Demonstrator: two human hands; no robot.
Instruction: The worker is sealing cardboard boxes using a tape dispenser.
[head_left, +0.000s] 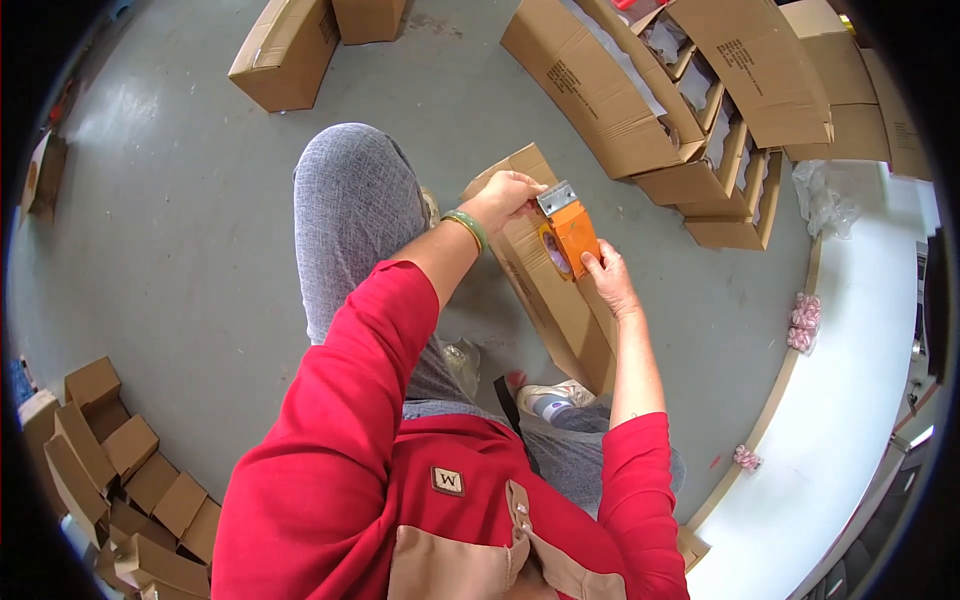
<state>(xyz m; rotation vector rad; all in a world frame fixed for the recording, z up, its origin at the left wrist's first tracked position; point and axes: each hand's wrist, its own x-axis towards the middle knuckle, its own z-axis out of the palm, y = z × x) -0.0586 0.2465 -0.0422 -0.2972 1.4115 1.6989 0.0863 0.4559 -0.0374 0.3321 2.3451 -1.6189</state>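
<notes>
An orange tape dispenser (575, 238) with a grey metal end is held over a long cardboard box (540, 290) between my legs. My right hand (612, 280) grips the dispenser's near end, thumb on its side. At the metal end, my left hand (508, 197) has its fingers pinched together. Whether they hold a strip of tape or the metal edge itself is too small to tell. A roll (553, 248) shows partly in the dispenser's left side. The box's upper face lies beneath both hands.
Long open cartons (600, 95) with bagged contents are stacked at the far right. Closed cartons (290, 60) stand at the far left, and open box pieces (140, 470) crowd the near left. A white tabletop (800, 430) on the right bears pink-and-white bundles (803, 322) and clear plastic (828, 198).
</notes>
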